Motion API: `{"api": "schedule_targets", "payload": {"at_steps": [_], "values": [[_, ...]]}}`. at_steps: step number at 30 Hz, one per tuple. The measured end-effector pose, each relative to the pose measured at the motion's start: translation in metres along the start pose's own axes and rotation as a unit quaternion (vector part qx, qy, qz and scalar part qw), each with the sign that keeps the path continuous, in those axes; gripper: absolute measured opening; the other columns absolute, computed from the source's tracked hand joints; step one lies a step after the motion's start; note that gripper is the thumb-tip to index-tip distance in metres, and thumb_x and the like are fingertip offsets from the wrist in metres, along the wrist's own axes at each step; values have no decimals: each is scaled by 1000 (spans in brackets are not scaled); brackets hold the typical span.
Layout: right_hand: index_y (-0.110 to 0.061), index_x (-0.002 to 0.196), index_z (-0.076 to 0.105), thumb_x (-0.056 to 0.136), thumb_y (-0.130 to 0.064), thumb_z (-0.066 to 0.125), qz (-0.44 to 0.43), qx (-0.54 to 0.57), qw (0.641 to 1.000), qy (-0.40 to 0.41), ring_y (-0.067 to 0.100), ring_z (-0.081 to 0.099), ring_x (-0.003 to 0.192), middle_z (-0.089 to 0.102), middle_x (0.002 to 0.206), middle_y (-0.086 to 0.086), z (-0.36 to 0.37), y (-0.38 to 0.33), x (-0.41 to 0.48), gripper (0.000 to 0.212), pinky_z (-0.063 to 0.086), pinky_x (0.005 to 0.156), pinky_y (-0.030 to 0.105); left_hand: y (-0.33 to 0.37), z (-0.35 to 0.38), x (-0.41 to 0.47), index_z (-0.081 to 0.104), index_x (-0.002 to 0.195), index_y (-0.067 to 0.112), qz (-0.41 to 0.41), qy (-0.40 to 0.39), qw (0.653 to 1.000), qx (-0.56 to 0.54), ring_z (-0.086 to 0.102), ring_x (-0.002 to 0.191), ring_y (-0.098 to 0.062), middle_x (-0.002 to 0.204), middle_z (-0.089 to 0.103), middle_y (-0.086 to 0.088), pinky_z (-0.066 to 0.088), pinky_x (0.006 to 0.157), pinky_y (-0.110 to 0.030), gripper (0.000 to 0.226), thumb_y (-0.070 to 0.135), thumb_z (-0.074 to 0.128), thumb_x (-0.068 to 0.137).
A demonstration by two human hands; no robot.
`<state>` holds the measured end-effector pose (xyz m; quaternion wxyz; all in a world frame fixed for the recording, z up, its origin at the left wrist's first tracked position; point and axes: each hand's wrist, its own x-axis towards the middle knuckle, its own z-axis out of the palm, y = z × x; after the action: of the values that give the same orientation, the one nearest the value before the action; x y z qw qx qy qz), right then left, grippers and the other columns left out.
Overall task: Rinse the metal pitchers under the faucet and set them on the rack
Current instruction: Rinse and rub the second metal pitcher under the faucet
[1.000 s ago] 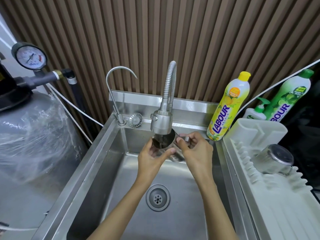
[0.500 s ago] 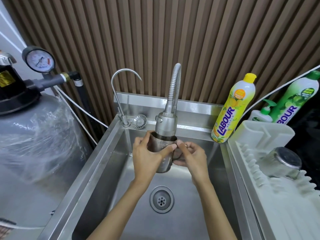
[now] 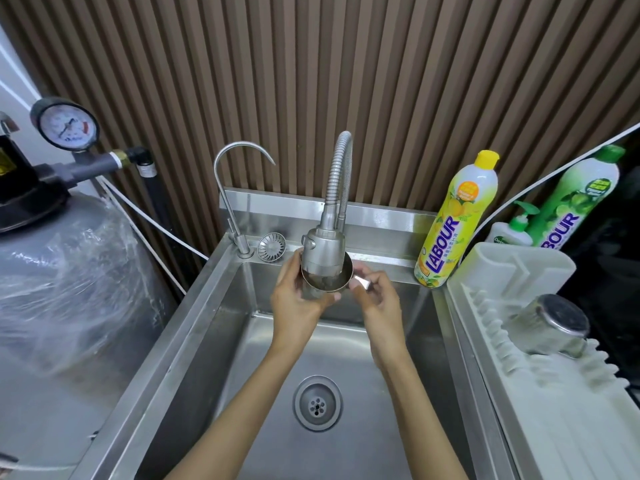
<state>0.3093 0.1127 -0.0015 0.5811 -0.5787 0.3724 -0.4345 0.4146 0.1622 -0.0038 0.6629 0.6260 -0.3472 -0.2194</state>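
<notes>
Pitcher [image 3: 325,291] held upright, mouth up, directly under faucet head [image 3: 323,249], over sink [image 3: 194,341]. Left hand [image 3: 294,301] wraps its body; right hand [image 3: 377,297] pinches the handle at 3 o'clock. Rack [image 3: 554,420] lies at 4 o'clock; right hand nearer, judged likely carrier

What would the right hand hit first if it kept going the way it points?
The pitcher: the right hand pinches its handle, so going on it would likely push into the pitcher's wall under the faucet head. Depth is hard to judge.
</notes>
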Motion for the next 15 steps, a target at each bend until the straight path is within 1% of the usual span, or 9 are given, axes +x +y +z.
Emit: {"api": "schedule_targets", "payload": {"at_steps": [2,3,5,7,9,11,13,14,15], "values": [[-10,74,47,91,-7,55,65,110,991,-32,18,61,111,65,113,8,1,11,2,19,49,98,36,6,-2,-2,52,127,13,40,9,996,75,53,108,-1,119,54,11,38,92,-5,84,5,87,51],[-8,75,48,91,-10,55,92,138,985,-46,26,62,107,64,108,15,0,13,2,18,51,96,43,9,-3,-5,52,128,13,53,21,993,101,51,104,1,115,52,13,34,87,2,84,7,88,52],[-4,79,51,90,-14,58,121,122,984,-56,27,67,86,65,88,19,-4,9,1,17,56,84,47,13,-4,-10,56,125,13,58,57,986,148,49,99,-3,107,50,8,29,80,7,80,18,89,52],[2,84,57,88,-17,62,130,62,989,-28,26,67,71,65,76,17,-7,-1,0,20,60,68,42,12,-5,-15,63,113,18,35,74,983,165,54,90,-9,95,52,3,33,74,5,68,34,88,52],[1,81,60,85,-21,66,119,-34,992,4,27,67,69,66,74,14,-12,-14,0,23,60,59,39,6,-4,-18,67,99,23,-1,64,986,156,60,81,-8,86,56,3,39,70,0,55,43,86,51],[-11,72,59,82,-28,68,67,-192,979,34,31,67,74,68,75,9,-16,-28,-2,22,59,66,45,-1,-2,-21,70,92,24,-68,27,992,103,65,80,-4,87,65,4,44,69,-4,48,41,87,51],[-14,74,57,82,-29,67,3,-357,933,53,31,63,84,69,81,7,-16,-39,-5,19,52,79,43,-8,1,-25,72,94,21,-139,-32,990,-1,69,84,-6,91,74,2,47,70,-7,45,32,88,53],[-16,78,58,82,-26,66,-29,-387,920,60,29,62,87,69,83,4,-14,-42,-6,13,49,82,40,-10,3,-26,71,96,18,-157,-50,985,-43,69,86,-9,93,75,1,48,71,-9,43,23,87,56],[-18,81,58,83,-22,65,-51,-380,922,59,26,62,87,68,83,0,-13,-43,-7,8,48,82,37,-10,6,-26,69,99,15,-160,-55,983,-78,68,88,-11,94,75,0,48,71,-10,42,12,84,60]]}}
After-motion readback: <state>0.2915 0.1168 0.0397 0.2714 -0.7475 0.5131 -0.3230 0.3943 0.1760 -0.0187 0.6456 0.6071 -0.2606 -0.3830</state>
